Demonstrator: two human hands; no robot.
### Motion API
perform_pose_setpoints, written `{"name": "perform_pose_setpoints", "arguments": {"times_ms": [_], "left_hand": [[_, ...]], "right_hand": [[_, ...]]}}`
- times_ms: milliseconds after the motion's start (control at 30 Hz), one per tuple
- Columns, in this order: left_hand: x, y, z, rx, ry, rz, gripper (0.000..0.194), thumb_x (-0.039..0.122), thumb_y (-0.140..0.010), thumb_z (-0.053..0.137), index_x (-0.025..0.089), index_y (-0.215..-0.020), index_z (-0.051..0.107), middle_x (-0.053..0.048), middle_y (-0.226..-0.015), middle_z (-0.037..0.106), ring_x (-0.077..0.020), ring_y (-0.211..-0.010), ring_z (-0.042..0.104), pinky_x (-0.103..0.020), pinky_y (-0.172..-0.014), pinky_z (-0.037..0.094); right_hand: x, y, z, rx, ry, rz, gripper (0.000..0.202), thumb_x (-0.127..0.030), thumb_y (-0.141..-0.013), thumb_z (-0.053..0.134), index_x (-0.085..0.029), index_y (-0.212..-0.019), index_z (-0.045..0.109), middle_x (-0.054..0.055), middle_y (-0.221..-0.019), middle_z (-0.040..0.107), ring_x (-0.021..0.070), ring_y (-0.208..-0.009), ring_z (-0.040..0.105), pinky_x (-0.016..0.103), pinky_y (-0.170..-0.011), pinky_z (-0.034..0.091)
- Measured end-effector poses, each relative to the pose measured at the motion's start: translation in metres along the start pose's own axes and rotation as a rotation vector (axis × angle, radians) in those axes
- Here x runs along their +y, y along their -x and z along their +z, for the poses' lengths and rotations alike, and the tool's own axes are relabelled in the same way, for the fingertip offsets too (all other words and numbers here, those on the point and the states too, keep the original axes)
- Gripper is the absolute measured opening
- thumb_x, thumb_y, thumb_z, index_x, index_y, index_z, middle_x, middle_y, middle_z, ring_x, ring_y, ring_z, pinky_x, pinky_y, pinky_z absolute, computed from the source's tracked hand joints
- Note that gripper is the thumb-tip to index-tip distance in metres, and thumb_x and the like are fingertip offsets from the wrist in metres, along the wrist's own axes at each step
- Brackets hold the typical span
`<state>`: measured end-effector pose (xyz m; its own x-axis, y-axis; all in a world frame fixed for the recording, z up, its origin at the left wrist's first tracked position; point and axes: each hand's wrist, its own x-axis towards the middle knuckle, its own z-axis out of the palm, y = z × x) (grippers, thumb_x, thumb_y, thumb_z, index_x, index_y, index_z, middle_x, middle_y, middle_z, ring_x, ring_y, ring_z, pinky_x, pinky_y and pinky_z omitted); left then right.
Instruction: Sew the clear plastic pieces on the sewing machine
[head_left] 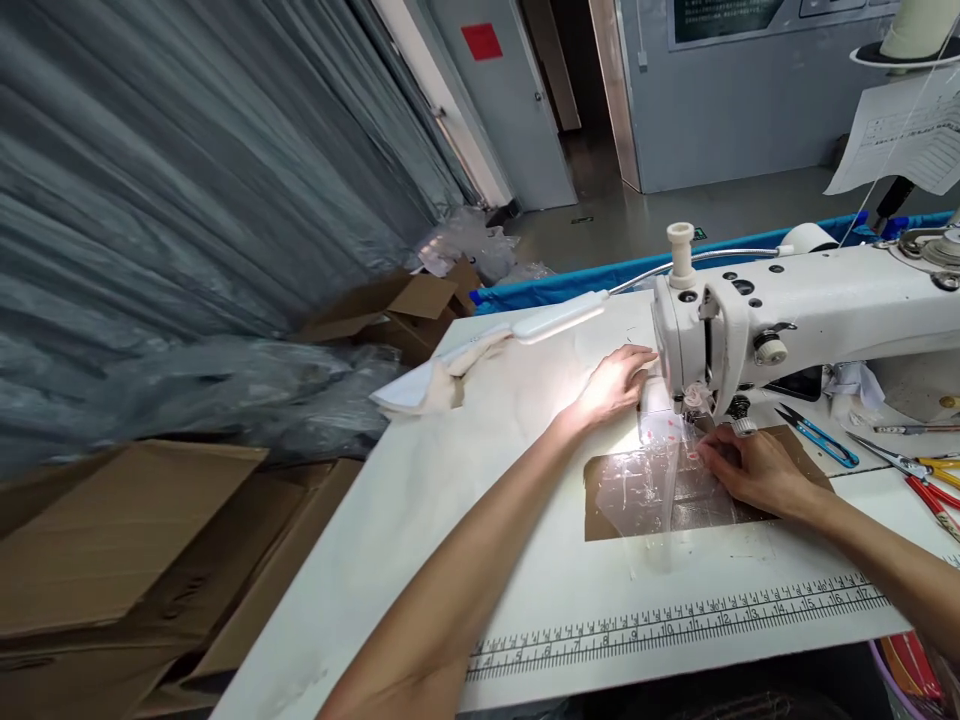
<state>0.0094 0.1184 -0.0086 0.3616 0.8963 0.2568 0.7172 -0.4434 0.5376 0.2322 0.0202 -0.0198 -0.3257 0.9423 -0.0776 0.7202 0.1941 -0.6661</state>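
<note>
A white sewing machine [832, 305] stands on the table, its head above a piece of sheer, see-through fabric [645, 490] with small red marks. My right hand [754, 468] pinches the fabric's edge just in front and to the right of the presser foot area. On the other side, my left hand [616, 384] lies left of the machine head, fingers stretched toward the fabric's far part. Its fingertips are partly hidden beside the head. Under the fabric, a brown patch [600, 525] shows on the tabletop. A white lamp [562, 317] lights the left hand's area.
Blue thread snips [821, 437] and scissors [892, 455] with red-handled tools [934, 500] lie at the right. A printed ruler [675, 630] runs along the table's front edge. Off-white cloth [446, 385] lies at the far left corner. Cardboard boxes [127, 540] stand left of the table.
</note>
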Motion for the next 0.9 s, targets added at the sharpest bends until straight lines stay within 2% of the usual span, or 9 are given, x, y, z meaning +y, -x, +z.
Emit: {"name": "perform_pose_setpoints", "arguments": {"times_ms": [133, 200, 267, 367, 500, 667, 733, 800, 900], "left_hand": [[0.002, 0.035, -0.003, 0.055, -0.127, 0.198, 0.029, 0.006, -0.084, 0.042, 0.014, -0.101, 0.064, -0.011, -0.109, 0.066, -0.0201, -0.096, 0.066, -0.034, -0.084, 0.057], [0.015, 0.058, 0.005, 0.021, -0.068, 0.37, 0.031, 0.006, -0.087, 0.039, 0.013, -0.106, 0.063, -0.01, -0.108, 0.066, -0.0165, -0.09, 0.066, -0.03, -0.075, 0.059], [0.032, 0.078, 0.015, -0.033, -0.043, 0.536, 0.028, 0.011, -0.091, 0.042, 0.013, -0.109, 0.063, -0.01, -0.107, 0.067, -0.0174, -0.096, 0.066, -0.032, -0.08, 0.059], [0.047, 0.094, 0.024, -0.074, -0.172, 0.536, 0.032, 0.03, -0.095, 0.051, 0.011, -0.118, 0.06, -0.014, -0.113, 0.066, -0.0246, -0.101, 0.064, -0.041, -0.085, 0.057], [0.035, 0.094, 0.019, -0.097, -0.283, 0.503, 0.034, 0.036, -0.097, 0.05, 0.013, -0.121, 0.059, -0.015, -0.123, 0.064, -0.0276, -0.107, 0.063, -0.044, -0.088, 0.054], [0.018, 0.087, 0.018, 0.098, -0.153, 0.511, 0.028, 0.033, -0.101, 0.045, 0.016, -0.117, 0.06, -0.012, -0.124, 0.065, -0.0233, -0.111, 0.063, -0.045, -0.093, 0.054], [0.022, 0.087, 0.02, 0.22, -0.129, 0.477, 0.025, 0.03, -0.101, 0.045, 0.016, -0.111, 0.062, -0.011, -0.115, 0.068, -0.0211, -0.102, 0.066, -0.042, -0.086, 0.056], [0.031, 0.087, 0.023, 0.328, -0.164, 0.475, 0.02, 0.026, -0.1, 0.046, 0.014, -0.105, 0.062, -0.01, -0.102, 0.07, -0.0198, -0.09, 0.067, -0.038, -0.075, 0.057], [0.046, 0.089, 0.026, 0.413, -0.277, 0.581, 0.012, 0.018, -0.096, 0.049, 0.012, -0.098, 0.059, -0.01, -0.093, 0.069, -0.0198, -0.082, 0.065, -0.035, -0.066, 0.055]], "right_hand": [[0.002, 0.003, 0.0, 0.017, -0.059, -0.034, 0.033, -0.043, -0.091, 0.042, -0.021, -0.081, 0.064, 0.002, -0.055, 0.057, 0.0166, -0.049, 0.051, 0.03, -0.049, 0.035], [0.002, 0.004, 0.002, 0.033, -0.072, -0.043, 0.034, -0.045, -0.09, 0.042, -0.021, -0.08, 0.064, 0.003, -0.058, 0.059, 0.017, -0.05, 0.051, 0.029, -0.049, 0.036], [0.002, 0.005, 0.004, 0.043, -0.081, -0.051, 0.033, -0.046, -0.088, 0.044, -0.02, -0.082, 0.065, 0.003, -0.059, 0.059, 0.0173, -0.052, 0.052, 0.029, -0.048, 0.037], [0.0, 0.006, 0.006, 0.065, -0.093, -0.056, 0.033, -0.045, -0.084, 0.046, -0.02, -0.088, 0.067, 0.003, -0.06, 0.06, 0.0172, -0.053, 0.052, 0.028, -0.048, 0.037], [-0.004, 0.008, 0.005, 0.124, -0.104, -0.052, 0.036, -0.05, -0.085, 0.047, -0.019, -0.086, 0.066, 0.001, -0.058, 0.059, 0.0166, -0.051, 0.051, 0.028, -0.047, 0.037], [-0.003, 0.008, 0.005, 0.153, -0.164, -0.081, 0.037, -0.052, -0.08, 0.056, -0.018, -0.09, 0.065, 0.003, -0.069, 0.065, 0.0151, -0.052, 0.053, 0.027, -0.047, 0.041], [0.0, 0.009, 0.006, 0.171, -0.181, -0.105, 0.036, -0.05, -0.078, 0.059, -0.017, -0.092, 0.064, 0.005, -0.077, 0.068, 0.0147, -0.054, 0.055, 0.028, -0.049, 0.043], [0.002, 0.01, 0.007, 0.191, -0.169, -0.152, 0.031, -0.046, -0.08, 0.06, -0.018, -0.091, 0.063, 0.004, -0.074, 0.067, 0.0142, -0.054, 0.055, 0.028, -0.051, 0.045], [0.005, 0.011, 0.01, 0.226, -0.073, -0.292, 0.017, -0.034, -0.085, 0.056, -0.019, -0.088, 0.064, 0.002, -0.069, 0.063, 0.0144, -0.056, 0.056, 0.028, -0.055, 0.046]]}}
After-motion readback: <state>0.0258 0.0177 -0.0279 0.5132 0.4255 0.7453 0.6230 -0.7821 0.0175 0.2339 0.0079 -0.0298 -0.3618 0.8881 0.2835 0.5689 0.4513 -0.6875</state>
